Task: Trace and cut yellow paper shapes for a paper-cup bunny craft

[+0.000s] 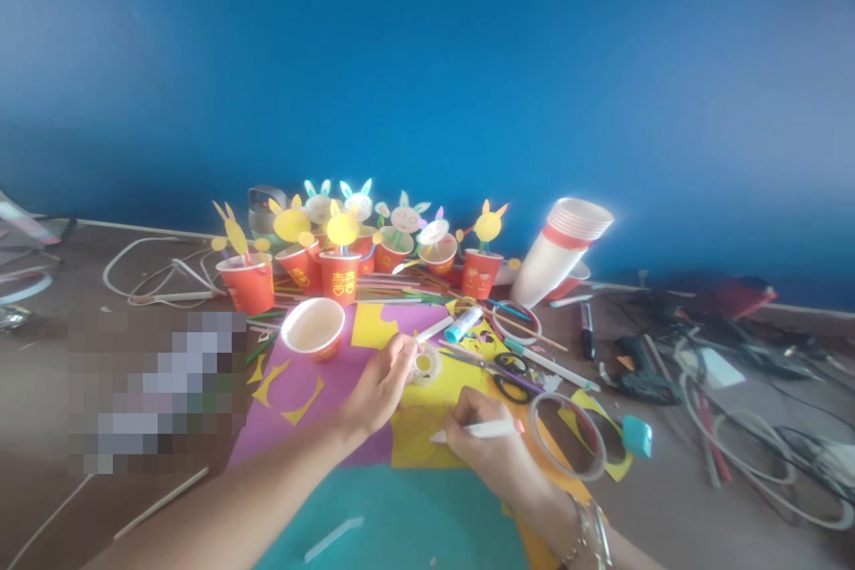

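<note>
My right hand [484,445] is closed round a white marker [492,429] with a pinkish-red end. Its tip is at yellow paper [441,454], beside a faint circle outline [418,421]. My left hand [384,383] has its fingers closed at the left edge of a small roll of tape [426,364]. Just beyond those fingertips a white stick-like piece [434,329] points up and right; whether the hand touches it is unclear. Purple paper [287,427] lies under my left forearm, with a yellow cut-out scrap [297,387] on it. Nearest me is teal paper [401,517].
Red paper cups [339,278] with paper rabbit figures stand along the blue wall. A cup stack [561,249] leans at right. Scissors [514,374], a glue stick [464,323], a larger tape roll [567,474], a glue gun [645,374] and cables crowd the right side. An open cup [313,329] stands left.
</note>
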The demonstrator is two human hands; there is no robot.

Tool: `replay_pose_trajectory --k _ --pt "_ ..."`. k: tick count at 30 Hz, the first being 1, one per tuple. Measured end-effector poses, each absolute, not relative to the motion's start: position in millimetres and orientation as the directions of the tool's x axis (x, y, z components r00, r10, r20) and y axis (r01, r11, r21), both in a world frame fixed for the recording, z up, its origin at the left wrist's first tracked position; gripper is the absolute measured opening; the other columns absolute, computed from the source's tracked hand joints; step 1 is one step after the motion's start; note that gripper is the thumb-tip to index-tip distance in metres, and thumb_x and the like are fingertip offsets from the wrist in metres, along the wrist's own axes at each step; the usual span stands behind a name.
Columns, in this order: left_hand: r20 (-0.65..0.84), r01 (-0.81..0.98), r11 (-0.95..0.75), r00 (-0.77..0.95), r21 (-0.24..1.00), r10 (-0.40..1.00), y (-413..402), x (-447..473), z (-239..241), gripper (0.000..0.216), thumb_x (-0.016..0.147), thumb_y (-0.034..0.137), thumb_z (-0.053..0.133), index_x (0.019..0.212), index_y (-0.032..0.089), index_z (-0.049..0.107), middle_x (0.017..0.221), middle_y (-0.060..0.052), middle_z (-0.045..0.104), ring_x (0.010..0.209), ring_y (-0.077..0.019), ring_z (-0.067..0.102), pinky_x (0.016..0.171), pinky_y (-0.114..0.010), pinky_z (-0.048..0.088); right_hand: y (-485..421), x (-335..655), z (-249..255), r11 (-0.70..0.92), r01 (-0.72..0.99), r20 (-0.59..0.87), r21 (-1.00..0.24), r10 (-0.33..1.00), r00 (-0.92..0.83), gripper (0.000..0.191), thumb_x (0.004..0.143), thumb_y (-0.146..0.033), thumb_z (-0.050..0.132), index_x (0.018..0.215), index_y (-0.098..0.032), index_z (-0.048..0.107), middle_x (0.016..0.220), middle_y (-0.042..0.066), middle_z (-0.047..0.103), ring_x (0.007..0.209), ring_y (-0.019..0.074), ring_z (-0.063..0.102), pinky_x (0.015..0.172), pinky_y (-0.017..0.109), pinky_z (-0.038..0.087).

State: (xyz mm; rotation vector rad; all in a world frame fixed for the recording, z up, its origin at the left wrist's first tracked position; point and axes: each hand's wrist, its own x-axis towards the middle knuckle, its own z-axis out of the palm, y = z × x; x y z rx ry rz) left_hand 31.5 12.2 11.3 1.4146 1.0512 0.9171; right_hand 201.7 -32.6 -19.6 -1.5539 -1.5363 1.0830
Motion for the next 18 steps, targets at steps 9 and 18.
replay_pose_trajectory --k 9,18 --pt "-0.027 0.113 -0.009 0.309 0.994 0.951 12.8 30.4 8.6 0.038 0.090 0.054 0.031 0.093 0.021 0.050 0.063 0.005 0.034 0.057 -0.0123 0.039 0.046 -0.020 0.037 -34.1 199.2 -15.0 -0.087 0.458 -0.109 -0.885 0.994 -0.022 0.026 0.068 -0.022 0.060 0.053 -0.021 0.038 0.049 -0.006 0.044 0.046 0.0105 0.050 0.039 0.019 0.031" --pt "-0.027 0.111 -0.009 0.316 0.994 0.948 12.6 30.0 7.4 0.037 0.091 0.052 0.029 0.094 0.021 0.049 0.064 0.005 0.034 0.058 -0.0123 0.039 0.043 -0.018 0.035 -33.8 198.5 -17.6 -0.094 0.431 -0.120 -0.898 0.992 -0.031 0.025 0.068 -0.023 0.059 0.053 -0.021 0.038 0.049 -0.006 0.043 0.046 0.0100 0.048 0.039 0.019 0.031"
